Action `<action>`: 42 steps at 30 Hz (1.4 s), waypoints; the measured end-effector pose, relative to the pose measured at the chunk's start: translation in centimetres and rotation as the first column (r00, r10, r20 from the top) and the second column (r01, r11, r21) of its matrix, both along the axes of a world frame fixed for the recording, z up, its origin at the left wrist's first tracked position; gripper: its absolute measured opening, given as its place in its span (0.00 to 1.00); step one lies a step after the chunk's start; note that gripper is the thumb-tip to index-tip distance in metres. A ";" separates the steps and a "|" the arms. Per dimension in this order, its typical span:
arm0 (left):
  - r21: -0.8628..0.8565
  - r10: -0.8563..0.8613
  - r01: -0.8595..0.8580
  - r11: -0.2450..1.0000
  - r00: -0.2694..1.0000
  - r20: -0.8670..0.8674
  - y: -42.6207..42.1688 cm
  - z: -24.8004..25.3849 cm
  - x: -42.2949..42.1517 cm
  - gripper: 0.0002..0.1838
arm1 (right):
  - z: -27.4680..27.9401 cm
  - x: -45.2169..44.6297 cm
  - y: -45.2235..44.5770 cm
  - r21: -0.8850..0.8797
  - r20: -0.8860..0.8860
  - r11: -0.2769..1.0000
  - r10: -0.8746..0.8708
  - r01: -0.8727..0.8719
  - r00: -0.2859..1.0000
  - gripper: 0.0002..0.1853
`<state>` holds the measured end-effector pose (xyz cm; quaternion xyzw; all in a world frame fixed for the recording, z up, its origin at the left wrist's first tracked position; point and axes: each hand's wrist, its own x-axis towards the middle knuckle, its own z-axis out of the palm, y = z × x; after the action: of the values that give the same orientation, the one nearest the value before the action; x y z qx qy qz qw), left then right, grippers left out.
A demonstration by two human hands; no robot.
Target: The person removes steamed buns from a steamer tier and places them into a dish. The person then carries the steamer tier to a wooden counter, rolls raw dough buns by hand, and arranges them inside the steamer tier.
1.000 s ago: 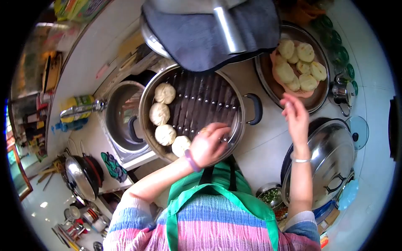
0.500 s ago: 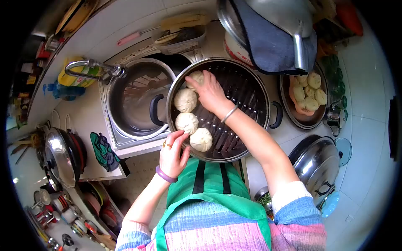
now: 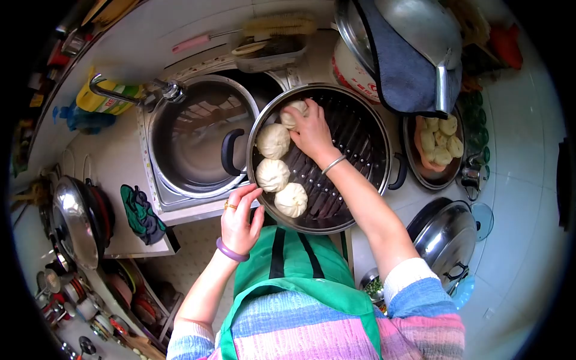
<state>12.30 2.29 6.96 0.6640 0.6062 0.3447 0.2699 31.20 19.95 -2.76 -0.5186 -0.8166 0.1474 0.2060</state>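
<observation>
A round metal steamer point(image 3: 382, 171) with a dark slatted, studded floor and black side handles is in front of me. Several pale pleated buns point(image 3: 273, 141) lie in a curve along its left side. My right hand point(image 3: 313, 133) reaches in from the right, its fingers curled round the farthest bun point(image 3: 294, 113), which is partly hidden by them. A bangle is on that wrist. At the steamer's near-left rim my left hand point(image 3: 240, 223) holds nothing, fingers apart and tips close to the rim; whether they touch it I cannot tell.
Left of the steamer is a sink basin point(image 3: 157, 174) below a tap point(image 3: 174, 90). A pan point(image 3: 414, 157) with more buns stands on the right, near a lidded pot point(image 3: 444, 243). A kettle point(image 3: 414, 24) rests on a dark cloth behind. Green-black gloves point(image 3: 141, 215) lie left.
My left hand has drawn back a little from the nearest buns toward the outside of the rim. My right hand stays on the farthest bun. The whole view has shifted slightly.
</observation>
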 end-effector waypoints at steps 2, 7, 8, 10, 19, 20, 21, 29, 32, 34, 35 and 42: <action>-0.009 0.004 -0.003 1.000 0.998 0.068 0.9 -0.1 0.5 0.19 | -0.1 0.7 -1.1 -0.003 -0.076 0.992 -0.123 0.123 0.990 0.31; -0.255 0.102 0.055 0.965 0.820 0.563 4.5 -1.6 3.3 0.25 | 0.6 3.7 -3.0 -0.681 -0.723 0.726 -0.647 -0.095 0.241 0.31; -0.309 0.126 0.106 0.945 0.753 0.645 5.6 -1.8 4.1 0.29 | 3.4 4.8 -4.1 -0.731 -0.661 0.622 -0.747 -0.280 0.066 0.26; -0.336 0.086 0.236 0.912 0.690 0.719 7.6 -2.3 5.8 0.40 | 5.1 7.7 -5.3 -0.528 -0.625 0.494 -0.777 -0.691 -0.078 0.28; -0.290 -0.110 0.607 0.740 0.534 0.838 8.9 0.1 19.6 0.41 | 9.2 20.7 -12.8 -0.796 -0.600 0.573 -0.790 -0.194 0.124 0.22; -0.319 -0.095 0.637 0.702 0.527 0.844 8.7 0.5 21.5 0.41 | 9.1 22.8 -13.3 -0.800 -0.600 0.587 -0.781 -0.125 0.171 0.21; -0.340 -0.081 0.664 0.666 0.517 0.852 8.7 0.4 23.6 0.40 | 9.7 24.9 -13.7 -0.804 -0.594 0.589 -0.792 -0.076 0.144 0.20; -0.400 0.042 0.687 0.606 0.475 0.879 10.4 -2.0 41.9 0.39 | 6.9 42.0 -11.6 -0.723 -0.381 0.516 -0.853 0.459 0.358 0.16; -0.424 0.133 0.659 0.621 0.444 0.886 11.0 -4.8 46.6 0.38 | 4.8 46.0 -9.7 -0.697 -0.304 0.498 -0.857 0.516 0.416 0.17; -0.448 0.168 0.626 0.639 0.454 0.875 11.7 -5.9 48.4 0.38 | 3.4 47.7 -8.5 -0.723 -0.255 0.461 -0.870 0.515 0.422 0.17; -0.460 0.159 0.611 0.644 0.482 0.862 12.0 -6.2 49.0 0.37 | 0.6 49.4 -8.2 -0.617 -0.244 0.542 -0.821 0.571 0.517 0.18; -0.481 0.158 0.591 0.647 0.514 0.843 12.7 -7.6 50.6 0.38 | 1.6 48.4 -7.0 -0.393 -0.162 0.575 -0.811 0.717 0.562 0.19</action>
<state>62.87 15.03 -0.67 0.3289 0.3857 0.3032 0.8069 79.65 12.91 -1.18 -0.8152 -0.4300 0.2403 0.3046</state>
